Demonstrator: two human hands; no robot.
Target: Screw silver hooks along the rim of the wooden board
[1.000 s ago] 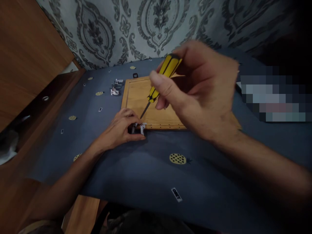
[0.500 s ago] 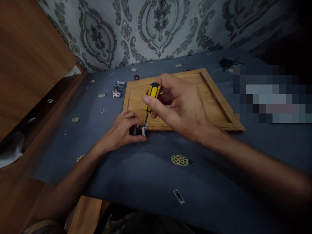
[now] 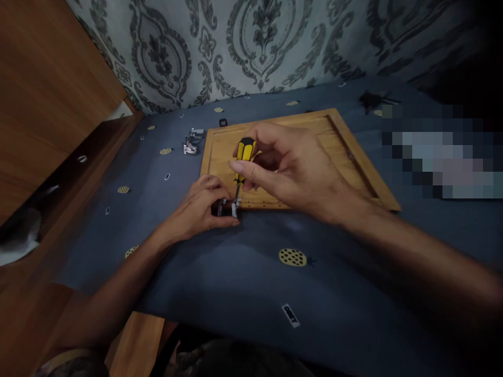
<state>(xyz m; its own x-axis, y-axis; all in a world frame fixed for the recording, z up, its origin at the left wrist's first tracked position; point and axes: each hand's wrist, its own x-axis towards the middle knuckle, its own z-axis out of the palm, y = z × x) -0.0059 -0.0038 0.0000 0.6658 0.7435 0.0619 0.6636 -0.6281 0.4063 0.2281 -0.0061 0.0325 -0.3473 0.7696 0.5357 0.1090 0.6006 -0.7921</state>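
Note:
My right hand (image 3: 291, 167) is closed around a yellow and black screwdriver (image 3: 245, 151), its shaft pointing down at a metal hinge (image 3: 234, 209). The hinge sits at the near left edge of a wooden cabinet door (image 3: 314, 131), which lies flat on blue patterned cloth. Thumb and fingers of my left hand (image 3: 200, 207) curve around the hinge and hold it against the door edge. The screwdriver tip meets the hinge's plate; the screw itself is too small to make out.
More metal hinges (image 3: 192, 141) lie on the blue cloth (image 3: 220, 293) left of the door. Behind the door rests a small black square piece (image 3: 223, 122). A dark object (image 3: 373, 100) lies at the far right. Brown wooden furniture (image 3: 51, 63) stands along the left, patterned curtain fabric (image 3: 267, 42) at the back.
The right hand has turned slightly, and the screwdriver handle stands a little more upright and lower. The left hand keeps its hold on the hinge. The whole view has shifted slightly.

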